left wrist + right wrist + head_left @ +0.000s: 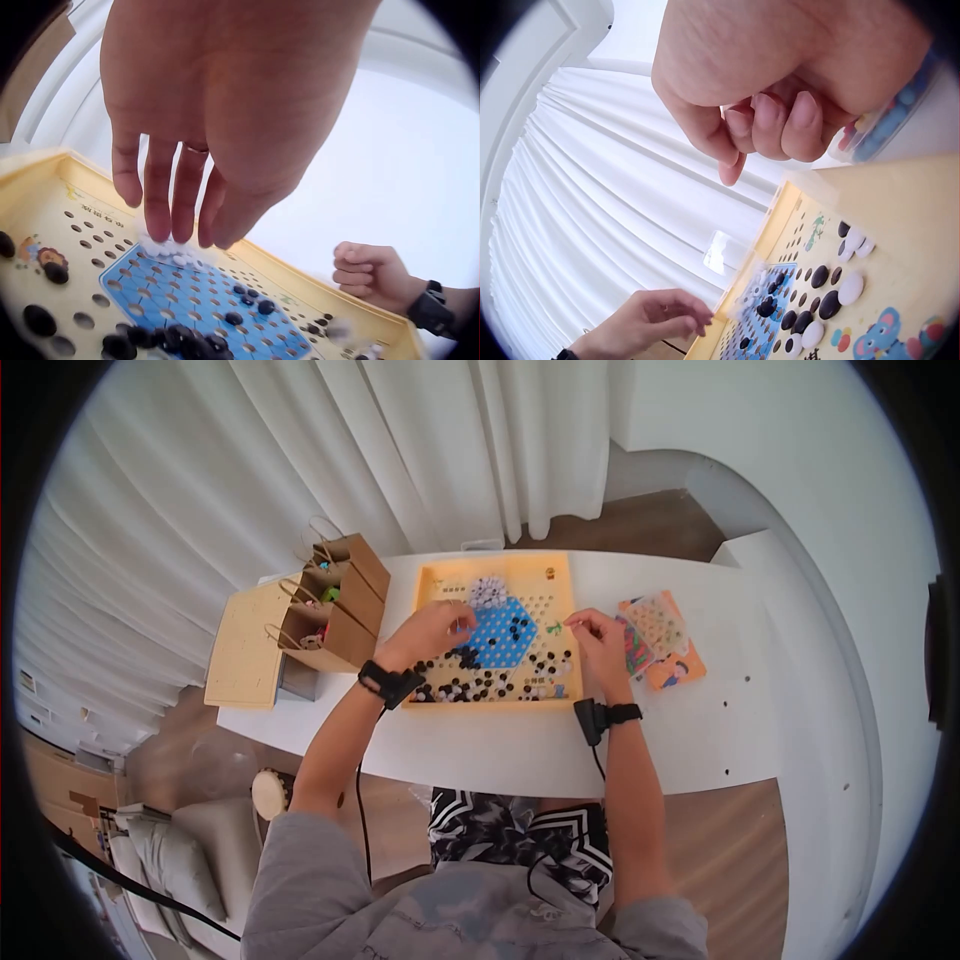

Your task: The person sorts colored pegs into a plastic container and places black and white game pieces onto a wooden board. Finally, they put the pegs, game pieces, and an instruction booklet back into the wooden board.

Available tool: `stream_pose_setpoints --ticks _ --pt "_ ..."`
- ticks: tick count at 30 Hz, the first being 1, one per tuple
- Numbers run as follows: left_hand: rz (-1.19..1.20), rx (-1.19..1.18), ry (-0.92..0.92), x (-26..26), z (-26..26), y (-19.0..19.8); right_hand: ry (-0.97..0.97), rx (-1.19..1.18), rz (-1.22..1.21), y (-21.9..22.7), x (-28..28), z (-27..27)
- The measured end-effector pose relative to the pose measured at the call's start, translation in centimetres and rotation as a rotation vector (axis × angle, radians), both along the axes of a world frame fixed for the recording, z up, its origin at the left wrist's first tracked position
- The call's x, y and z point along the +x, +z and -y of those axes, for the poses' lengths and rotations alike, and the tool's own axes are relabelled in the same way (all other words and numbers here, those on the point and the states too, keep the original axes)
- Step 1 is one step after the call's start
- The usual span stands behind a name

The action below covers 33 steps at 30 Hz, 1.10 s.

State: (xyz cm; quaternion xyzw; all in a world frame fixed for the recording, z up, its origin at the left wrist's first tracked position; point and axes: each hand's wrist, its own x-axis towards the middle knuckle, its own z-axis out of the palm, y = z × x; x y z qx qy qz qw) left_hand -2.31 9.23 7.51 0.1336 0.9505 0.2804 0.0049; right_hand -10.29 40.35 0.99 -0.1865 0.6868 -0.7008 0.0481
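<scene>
A yellow game board (pixel 431 575) with rows of holes and a blue hexagon (pixel 500 645) in its middle lies on the table. Over the hexagon's left side hovers my left hand (pixel 430 632), its fingers pointing down, loosely bent, with no piece visible between them. Just past its fingertips is a heap of white pieces (pixel 488 592). Several black pieces (pixel 187 341) cluster at the hexagon's near edge; a few others sit on the blue area. My right hand (pixel 772 112) hangs above the board's right edge, fingers curled in; its palm is hidden and no piece shows.
Loose black and white pieces (pixel 480 688) are strewn along the board's near side. Paper bags (pixel 345 622) and a wooden panel (pixel 243 650) stand at the left. On the right lie an orange booklet (pixel 684 668) and a clear container of beads (pixel 658 625). Curtains hang behind.
</scene>
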Motion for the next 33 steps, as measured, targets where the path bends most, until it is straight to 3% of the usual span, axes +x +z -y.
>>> stream_pose_setpoints --ticks 3,7,11,18,20,33 --pt "0.162 0.019 -0.128 3.9 0.6 -0.6 -0.002 -0.008 -0.055 -0.5 -0.2 0.3" --pt "0.248 -0.093 -0.091 7.4 -0.2 0.0 0.024 -0.02 -0.012 -0.5 -0.3 0.4" --pt "0.24 -0.197 -0.097 7.4 -0.4 -0.2 0.018 -0.021 -0.006 -0.6 -0.3 0.2" --pt "0.203 -0.18 -0.15 7.0 0.0 -0.7 0.016 0.002 -0.025 -0.6 -0.3 0.2" --pt "0.05 -0.234 -0.099 7.0 0.3 -1.4 0.018 -0.004 -0.013 -0.5 -0.2 0.3" --pt "0.049 -0.196 -0.088 7.8 0.9 -1.5 0.026 0.034 -0.044 -0.5 -0.2 0.1"
